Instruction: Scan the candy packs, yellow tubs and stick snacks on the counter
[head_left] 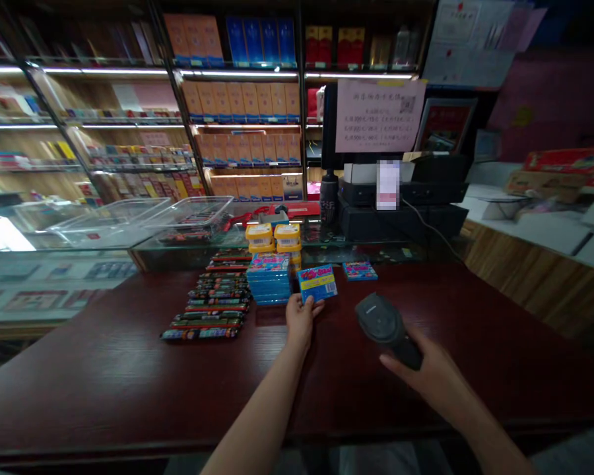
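Observation:
My left hand point(301, 318) is closed on the lower edge of a flat blue packet point(318, 282) with pink lettering, a yellow band and a barcode. In my right hand point(428, 361) is a dark barcode scanner point(387, 326), its head pointing up and to the left. Just left of the held packet stands a stack of similar blue packets point(269, 278). Another blue packet point(360, 270) lies apart, further right. Yellow-lidded tubs point(273, 234) are stacked behind the pile. To the left, long dark patterned packets point(208, 302) lie in a row.
The dark red tabletop point(143, 389) spans the front. At its back are a glass counter with clear plastic trays point(193, 214), a black bottle point(329, 201), and a monitor with a pink paper sign point(379, 115). White boxes point(549, 227) stand right; lit shelves of boxes point(242, 99) rise behind.

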Tool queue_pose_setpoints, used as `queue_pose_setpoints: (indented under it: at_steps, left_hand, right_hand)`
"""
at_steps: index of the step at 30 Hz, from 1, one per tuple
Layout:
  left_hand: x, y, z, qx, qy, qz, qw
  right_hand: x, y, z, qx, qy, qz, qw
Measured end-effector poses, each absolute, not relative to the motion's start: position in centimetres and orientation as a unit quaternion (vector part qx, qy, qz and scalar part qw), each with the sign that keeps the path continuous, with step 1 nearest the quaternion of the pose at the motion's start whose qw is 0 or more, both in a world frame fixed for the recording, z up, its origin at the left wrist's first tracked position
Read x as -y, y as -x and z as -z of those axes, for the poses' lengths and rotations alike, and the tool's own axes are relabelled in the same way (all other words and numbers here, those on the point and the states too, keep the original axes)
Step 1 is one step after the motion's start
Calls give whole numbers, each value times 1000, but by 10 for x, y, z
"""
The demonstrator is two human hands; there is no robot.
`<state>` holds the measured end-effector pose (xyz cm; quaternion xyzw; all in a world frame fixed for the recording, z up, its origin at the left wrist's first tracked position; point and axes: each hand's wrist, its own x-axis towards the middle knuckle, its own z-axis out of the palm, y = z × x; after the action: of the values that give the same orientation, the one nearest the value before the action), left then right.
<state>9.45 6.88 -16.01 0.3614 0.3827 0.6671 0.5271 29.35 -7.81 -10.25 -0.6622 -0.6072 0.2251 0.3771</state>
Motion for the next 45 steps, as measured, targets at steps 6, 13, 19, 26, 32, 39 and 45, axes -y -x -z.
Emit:
queue_pose_setpoints:
  at_steps: [6, 13, 19, 26, 32, 39, 45]
  left_hand:
    - [-66, -92, 149, -454, -495, -642, 370]
    - [-79, -100, 110, -438, -779, -448, -38]
    - [-111, -139, 103, -392, -878, -206, -180]
    - [-145, -178, 125, -396, -891, -177, -130]
    - [-152, -166, 140, -458, -845, -277, -6]
    - [-156, -157, 146, -588, -733, -330, 92]
    - [-166, -175, 146, -576, -702, -401, 124]
  right_hand:
    - [43, -332, 103, 647, 739, -11, 187]
    - [26, -348, 134, 628, 755, 96, 164]
    - [27, -354, 138, 605, 762, 116, 198]
    - [25, -359, 140, 584, 776, 107, 213]
    - [27, -360, 136, 574, 780, 97, 228]
    - [28, -360, 134, 571, 784, 82, 230]
    - [26, -362, 139, 572, 782, 94, 231]
